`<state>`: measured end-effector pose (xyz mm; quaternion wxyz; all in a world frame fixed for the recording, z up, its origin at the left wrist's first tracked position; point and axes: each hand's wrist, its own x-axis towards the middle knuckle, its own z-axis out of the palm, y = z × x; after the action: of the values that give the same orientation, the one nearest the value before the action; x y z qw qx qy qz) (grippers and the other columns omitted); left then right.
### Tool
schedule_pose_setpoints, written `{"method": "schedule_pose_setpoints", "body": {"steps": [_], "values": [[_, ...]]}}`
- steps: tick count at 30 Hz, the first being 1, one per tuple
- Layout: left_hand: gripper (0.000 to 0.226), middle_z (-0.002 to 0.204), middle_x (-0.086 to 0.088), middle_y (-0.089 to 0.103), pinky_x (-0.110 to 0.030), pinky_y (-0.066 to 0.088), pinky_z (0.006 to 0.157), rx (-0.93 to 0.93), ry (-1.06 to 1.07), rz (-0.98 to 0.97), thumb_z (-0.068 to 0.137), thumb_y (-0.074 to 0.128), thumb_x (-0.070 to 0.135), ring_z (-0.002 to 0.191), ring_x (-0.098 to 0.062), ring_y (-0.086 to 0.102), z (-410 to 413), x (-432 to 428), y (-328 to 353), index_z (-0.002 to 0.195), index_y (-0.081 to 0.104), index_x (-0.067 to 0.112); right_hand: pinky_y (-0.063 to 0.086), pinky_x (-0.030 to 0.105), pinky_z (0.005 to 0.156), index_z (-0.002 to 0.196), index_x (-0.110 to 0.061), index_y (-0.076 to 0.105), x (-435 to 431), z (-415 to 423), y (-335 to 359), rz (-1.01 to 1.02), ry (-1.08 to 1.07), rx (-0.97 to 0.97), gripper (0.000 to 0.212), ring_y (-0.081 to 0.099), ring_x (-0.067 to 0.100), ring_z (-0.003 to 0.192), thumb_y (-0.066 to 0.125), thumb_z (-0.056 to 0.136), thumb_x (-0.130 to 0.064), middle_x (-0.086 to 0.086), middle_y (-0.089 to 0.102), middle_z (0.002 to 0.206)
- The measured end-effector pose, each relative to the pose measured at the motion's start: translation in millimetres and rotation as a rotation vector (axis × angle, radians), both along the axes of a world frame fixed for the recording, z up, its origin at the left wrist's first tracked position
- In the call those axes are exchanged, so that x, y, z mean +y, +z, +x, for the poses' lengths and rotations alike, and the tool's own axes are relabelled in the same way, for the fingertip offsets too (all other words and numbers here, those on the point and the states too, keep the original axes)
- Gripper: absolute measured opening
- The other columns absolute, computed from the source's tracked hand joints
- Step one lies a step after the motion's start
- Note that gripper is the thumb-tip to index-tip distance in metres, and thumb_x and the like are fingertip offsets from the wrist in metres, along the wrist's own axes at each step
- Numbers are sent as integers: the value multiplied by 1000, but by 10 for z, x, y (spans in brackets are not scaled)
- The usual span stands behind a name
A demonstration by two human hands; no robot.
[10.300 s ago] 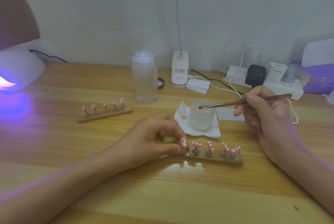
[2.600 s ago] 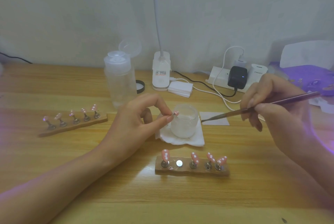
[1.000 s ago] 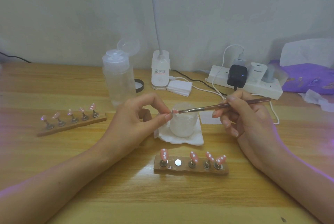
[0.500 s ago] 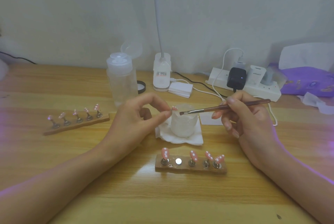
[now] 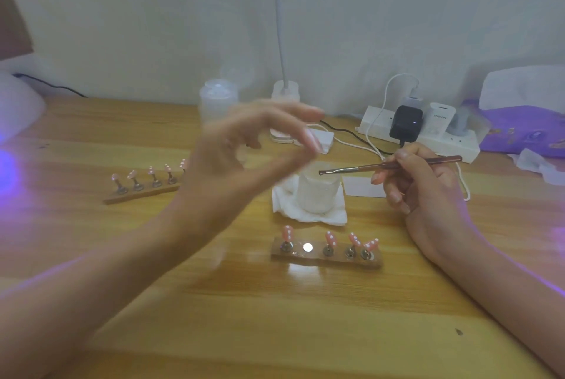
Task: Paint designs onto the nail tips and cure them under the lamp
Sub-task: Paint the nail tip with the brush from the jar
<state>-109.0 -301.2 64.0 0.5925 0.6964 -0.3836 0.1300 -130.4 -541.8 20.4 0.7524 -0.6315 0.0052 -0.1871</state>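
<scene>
- Head view: the left hand point(image 5: 232, 161) is seen raised above the light wooden table point(image 5: 275, 317), heavily blurred. The thumb and fingers are spread in a loose curve; whether anything is pinched between them cannot be told.
- The thin brown-handled nail brush point(image 5: 391, 166) is gripped by the right hand point(image 5: 428, 192) between thumb and curled fingers. Its bristle end is held over the frosted glass cup point(image 5: 319, 192).
- The cup is set on a folded white tissue point(image 5: 281, 207), with a small white card point(image 5: 363, 187) just beside it.
- Near the front edge, four pink nail tips with white dots point(image 5: 330, 238) are mounted on the short wooden holder strip point(image 5: 324, 261). The second place from the left is shown as a bare shiny disc point(image 5: 308, 247).
- A second wooden strip point(image 5: 137, 195) with pale pink tips is laid to the left, its right end hidden behind the left hand.
- The white curing lamp point(image 5: 15, 109) is seen at the left edge, with purple light cast on the table beneath it.
- Along the wall are placed a clear plastic bottle point(image 5: 218, 97), a white power strip point(image 5: 458, 146) and a purple packet point(image 5: 519, 131).
</scene>
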Motion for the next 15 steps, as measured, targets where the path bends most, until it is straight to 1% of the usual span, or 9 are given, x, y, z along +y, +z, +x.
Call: {"method": "schedule_pose_setpoints", "body": {"steps": [2,3,4,6,8,10,12,13,15], "values": [[5,122,12,63,-25,37,97,-14,-69,183,81,75,34,123,-23,53,-107,-27,-98,84,71,35,30,15,37,78,-11,52,1,1,-6,4,0,0,26,44,9,40,44,102,-9,6,67,61],[5,123,13,60,-22,35,102,-22,-91,258,79,76,35,126,-23,49,-151,-33,-157,83,73,34,30,15,37,78,-11,53,-1,3,-10,5,1,0,25,44,9,40,45,102,-9,6,67,61],[6,123,14,58,-21,33,103,-35,-99,322,77,77,36,126,-23,47,-183,-39,-218,82,74,33,30,15,37,78,-11,53,-5,4,-13,5,4,0,26,44,9,40,45,102,-10,6,67,61],[8,120,13,58,-23,34,101,-69,-84,413,76,79,35,119,-21,46,-222,-41,-335,81,76,29,30,16,37,77,-13,54,-15,5,-18,5,8,1,26,44,9,41,45,102,-10,6,67,62],[8,115,11,57,-26,36,98,-68,-61,453,77,83,30,112,-20,46,-228,-30,-408,81,77,27,30,15,36,77,-13,54,-22,10,-20,7,7,2,27,44,9,40,45,102,-10,6,67,62],[5,109,14,56,-23,38,94,-30,-44,463,79,81,31,106,-18,46,-224,-24,-436,81,77,30,29,15,37,76,-14,55,-26,10,-21,4,11,2,28,43,9,41,45,102,-11,6,67,62],[3,102,12,56,-18,38,88,19,-25,467,79,76,36,100,-16,45,-214,-28,-441,81,75,36,28,15,37,75,-15,56,-25,11,-20,0,13,3,29,42,9,41,46,102,-13,5,67,63],[5,99,11,56,-16,37,85,41,-18,473,79,76,35,98,-15,45,-207,-33,-445,81,74,38,28,16,36,75,-14,56,-25,11,-20,-2,10,6,29,42,9,40,46,102,-13,5,67,62],[15,95,11,55,-13,35,83,76,-5,483,79,80,25,98,-11,45,-190,-39,-464,81,73,38,27,16,36,75,-14,55,-25,11,-21,-7,3,9,29,41,9,40,46,102,-13,5,67,62]]}}
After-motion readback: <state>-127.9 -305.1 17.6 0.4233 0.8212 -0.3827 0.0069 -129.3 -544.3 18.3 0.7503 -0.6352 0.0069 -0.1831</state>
